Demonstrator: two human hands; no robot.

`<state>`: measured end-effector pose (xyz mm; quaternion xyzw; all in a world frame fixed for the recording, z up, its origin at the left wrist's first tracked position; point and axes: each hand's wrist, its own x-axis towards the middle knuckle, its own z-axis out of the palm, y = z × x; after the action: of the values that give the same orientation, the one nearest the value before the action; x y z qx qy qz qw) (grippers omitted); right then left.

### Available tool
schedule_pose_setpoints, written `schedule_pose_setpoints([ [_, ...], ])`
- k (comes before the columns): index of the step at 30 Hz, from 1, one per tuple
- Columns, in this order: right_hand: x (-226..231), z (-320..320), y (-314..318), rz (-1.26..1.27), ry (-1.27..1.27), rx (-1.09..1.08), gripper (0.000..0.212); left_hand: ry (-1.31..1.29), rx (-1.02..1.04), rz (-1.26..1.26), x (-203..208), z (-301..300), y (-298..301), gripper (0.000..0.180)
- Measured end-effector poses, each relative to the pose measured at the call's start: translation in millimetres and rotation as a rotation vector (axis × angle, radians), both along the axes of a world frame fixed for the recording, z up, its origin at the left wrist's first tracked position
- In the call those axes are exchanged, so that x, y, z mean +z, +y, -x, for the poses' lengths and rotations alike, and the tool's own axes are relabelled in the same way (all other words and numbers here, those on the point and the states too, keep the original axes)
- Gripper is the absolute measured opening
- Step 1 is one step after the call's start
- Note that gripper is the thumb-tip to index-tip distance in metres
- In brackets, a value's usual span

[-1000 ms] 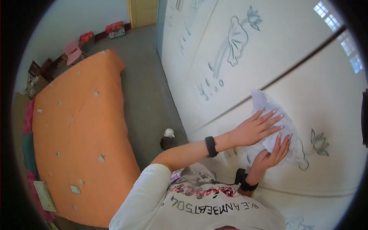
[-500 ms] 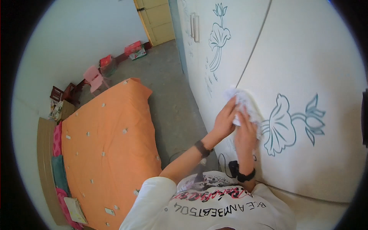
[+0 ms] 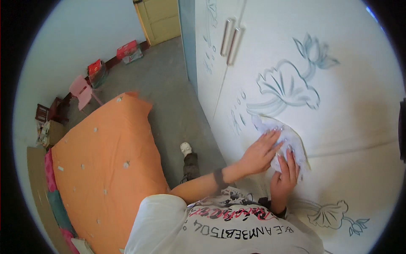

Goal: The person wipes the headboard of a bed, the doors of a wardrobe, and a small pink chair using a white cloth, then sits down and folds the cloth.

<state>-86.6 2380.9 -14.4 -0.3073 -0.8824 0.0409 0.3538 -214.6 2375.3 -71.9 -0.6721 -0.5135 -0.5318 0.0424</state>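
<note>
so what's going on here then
A person in a white shirt has both hands spread on a pale cloth, holding it against a white wardrobe door. The cloth sits just below a painted flower design. An orange-covered bed stands to the left.

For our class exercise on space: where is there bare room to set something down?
Bare: grey floor between orange bed and white wardrobe, beyond the shoe; also the bed's middle. Crowded: along the wall, by pink chair and red boxes; and where left hand and right hand press the white cloth.
</note>
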Motion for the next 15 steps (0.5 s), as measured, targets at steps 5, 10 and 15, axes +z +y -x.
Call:
schedule_pose_setpoints([
  [5, -13.9, 134.5, 38.8, 0.132, -0.245, 0.058, 0.031, -0.197, 0.088, 0.145, -64.3, 109.6, 43.7, 0.064],
  [10, -91.2, 202.5, 77.4, 0.249, -0.262, 0.185, 0.036, -0.321, 0.014, 0.402, -124.7, 158.9, 33.9, 0.066],
  [15, -108.6, 237.7, 89.0, 0.298, -0.264, 0.172, 0.038, -0.355, -0.08, 0.522, -134.5, 198.0, 32.9, 0.064],
])
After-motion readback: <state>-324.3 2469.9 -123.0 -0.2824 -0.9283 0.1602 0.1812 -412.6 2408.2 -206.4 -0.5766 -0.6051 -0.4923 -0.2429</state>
